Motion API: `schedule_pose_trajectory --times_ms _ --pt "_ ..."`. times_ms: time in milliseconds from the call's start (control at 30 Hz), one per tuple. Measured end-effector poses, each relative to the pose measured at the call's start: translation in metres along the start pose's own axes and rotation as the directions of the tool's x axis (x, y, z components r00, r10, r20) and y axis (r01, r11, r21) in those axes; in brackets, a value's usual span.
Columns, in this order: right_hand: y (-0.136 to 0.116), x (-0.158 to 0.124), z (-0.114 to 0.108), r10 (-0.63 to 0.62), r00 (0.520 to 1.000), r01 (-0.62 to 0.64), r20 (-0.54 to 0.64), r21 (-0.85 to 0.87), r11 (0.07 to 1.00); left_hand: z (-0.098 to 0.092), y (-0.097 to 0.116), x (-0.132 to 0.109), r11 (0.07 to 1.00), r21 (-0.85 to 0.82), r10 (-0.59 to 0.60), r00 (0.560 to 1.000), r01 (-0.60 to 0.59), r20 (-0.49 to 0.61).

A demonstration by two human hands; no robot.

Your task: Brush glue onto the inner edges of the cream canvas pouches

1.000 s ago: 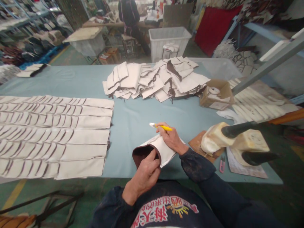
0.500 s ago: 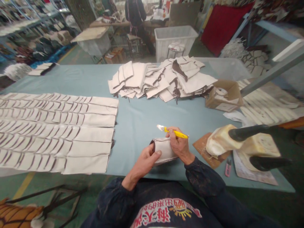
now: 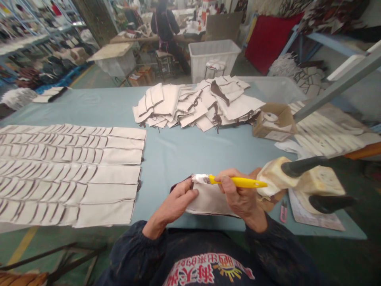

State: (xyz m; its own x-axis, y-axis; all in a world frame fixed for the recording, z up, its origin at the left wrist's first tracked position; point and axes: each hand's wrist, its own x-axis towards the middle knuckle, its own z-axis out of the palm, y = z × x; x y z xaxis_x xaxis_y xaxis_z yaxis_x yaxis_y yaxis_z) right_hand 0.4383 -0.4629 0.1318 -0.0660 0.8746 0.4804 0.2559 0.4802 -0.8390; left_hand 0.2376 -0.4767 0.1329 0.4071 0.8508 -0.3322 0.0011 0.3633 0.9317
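Observation:
My right hand (image 3: 238, 192) is closed round the yellow handle of a paintbrush (image 3: 247, 182). Its bristles are coated white and touch the left end of a cream fabric piece (image 3: 210, 198) with a dark edge. That end is pinched between the thumb and fingers of my left hand (image 3: 177, 200), and the dark edging folds back beside the fingertips. The piece lies at the table's front edge, in front of my body. Part of its right end is hidden behind my right hand.
Rows of overlapping cream pieces (image 3: 110, 194) cover the table's left. A loose heap of them (image 3: 196, 103) lies at the back. On the right are a cardboard box (image 3: 275, 123), stained cream containers with black handles (image 3: 321, 180), and pink snips (image 3: 283, 211). Behind, a person (image 3: 165, 24) works.
The brush has come down onto the fabric piece's left end, its bristles now touching it. My right hand has shifted right along the piece, which now lies flatter and more stretched out.

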Motion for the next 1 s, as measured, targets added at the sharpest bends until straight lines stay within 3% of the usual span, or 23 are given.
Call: schedule_pose_trajectory --times_ms 100,233,467,633,800,1000 --pt "0.001 0.003 0.001 -0.12 0.993 0.12 0.005 -0.11 0.987 0.001 -0.003 -0.002 0.998 -0.049 -0.041 0.999 0.042 0.015" --pt "-0.003 0.001 -0.009 -0.134 0.991 0.132 -0.003 -0.134 0.982 0.0 -0.009 -0.004 0.985 -0.154 -0.078 0.996 0.085 0.05" --pt "-0.008 0.007 -0.011 -0.296 0.953 0.304 0.069 -0.243 0.921 0.003 -0.012 -0.005 0.989 -0.118 -0.085 0.995 0.09 0.046" --pt "-0.014 -0.001 -0.017 -0.239 0.97 0.245 0.053 -0.23 0.942 0.005 -0.01 -0.007 0.989 -0.114 -0.089 0.994 0.095 0.057" --pt "-0.022 -0.001 -0.013 -0.314 0.946 0.323 0.076 -0.27 0.907 0.009 -0.008 -0.007 0.999 0.002 -0.032 0.999 0.032 0.023" --pt "-0.021 -0.012 -0.015 -0.213 0.977 0.2 -0.024 -0.26 0.945 0.011 -0.009 -0.006 1.0 -0.015 -0.017 1.0 0.018 0.024"
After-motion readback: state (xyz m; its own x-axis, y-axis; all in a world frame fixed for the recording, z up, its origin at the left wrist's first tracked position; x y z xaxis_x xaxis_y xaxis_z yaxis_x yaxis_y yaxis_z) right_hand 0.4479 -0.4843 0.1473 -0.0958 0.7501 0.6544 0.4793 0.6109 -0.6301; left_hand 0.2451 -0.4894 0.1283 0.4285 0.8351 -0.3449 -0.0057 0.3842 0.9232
